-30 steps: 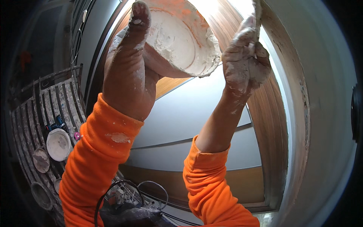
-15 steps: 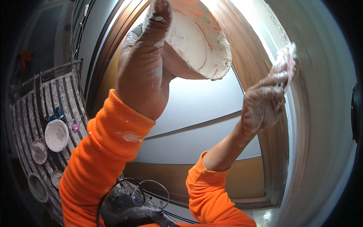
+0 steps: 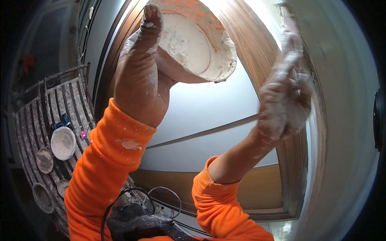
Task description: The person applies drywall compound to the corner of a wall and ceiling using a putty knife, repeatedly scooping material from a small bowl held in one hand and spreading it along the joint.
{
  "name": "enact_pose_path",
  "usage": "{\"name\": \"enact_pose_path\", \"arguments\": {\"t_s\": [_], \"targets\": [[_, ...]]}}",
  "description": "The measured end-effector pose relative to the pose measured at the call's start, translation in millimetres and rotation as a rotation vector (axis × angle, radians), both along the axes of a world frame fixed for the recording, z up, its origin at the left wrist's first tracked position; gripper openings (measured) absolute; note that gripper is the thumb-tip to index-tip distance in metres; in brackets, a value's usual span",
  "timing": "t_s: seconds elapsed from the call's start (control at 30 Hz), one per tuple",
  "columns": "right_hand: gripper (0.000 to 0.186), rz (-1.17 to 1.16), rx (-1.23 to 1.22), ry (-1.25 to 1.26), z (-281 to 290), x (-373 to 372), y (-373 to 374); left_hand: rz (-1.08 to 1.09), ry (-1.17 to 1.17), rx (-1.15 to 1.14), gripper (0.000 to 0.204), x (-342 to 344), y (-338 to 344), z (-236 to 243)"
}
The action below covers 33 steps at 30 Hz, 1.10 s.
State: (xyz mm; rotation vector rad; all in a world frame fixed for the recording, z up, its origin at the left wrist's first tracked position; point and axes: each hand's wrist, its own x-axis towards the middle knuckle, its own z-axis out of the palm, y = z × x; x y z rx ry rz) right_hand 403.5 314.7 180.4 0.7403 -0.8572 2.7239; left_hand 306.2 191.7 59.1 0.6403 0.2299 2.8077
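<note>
High at the centre, my left hand is closed on an orange bowl, its thumb up along the near side. The bowl is tilted toward me, and thick white paste coats its inside. My right hand, smeared with the same paste and blurred by motion, is raised beside the wooden door frame. Its fingers are closed on a thin pinkish tool daubed white, whose exact kind I cannot make out. The tool's tip is near the wall edge beside the frame.
At the left stands a slatted platform with a white bowl, several smaller dishes, a blue-and-black power tool and a small pink object. A pale door panel lies ahead, a grey wall to the right. Cables loop below.
My right hand has moved upward along the frame edge, the tool going with it. My left hand and the bowl have shifted slightly to the left.
</note>
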Motion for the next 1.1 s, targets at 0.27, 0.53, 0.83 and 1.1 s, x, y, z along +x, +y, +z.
{"name": "enact_pose_path", "arguments": {"t_s": [0.27, 0.53, 0.83, 1.1], "targets": [[0.069, -0.076, -0.029, 0.314, -40, 69, 7, -0.039, 0.005, 0.04, 0.064, 23, -9, 6], [0.028, 0.036, 0.248, -0.085, -46, -36, 41, -0.016, -0.084, 0.066, 0.063, 4, -17, -4], [0.043, -0.031, 0.062, -0.018, -16, -15, 26, 0.026, -0.064, 0.047, 0.057, 10, -21, -21], [0.043, 0.021, 0.187, 0.042, -11, 65, 32, 0.101, 0.074, 0.064, 0.058, 43, -10, -31]]}}
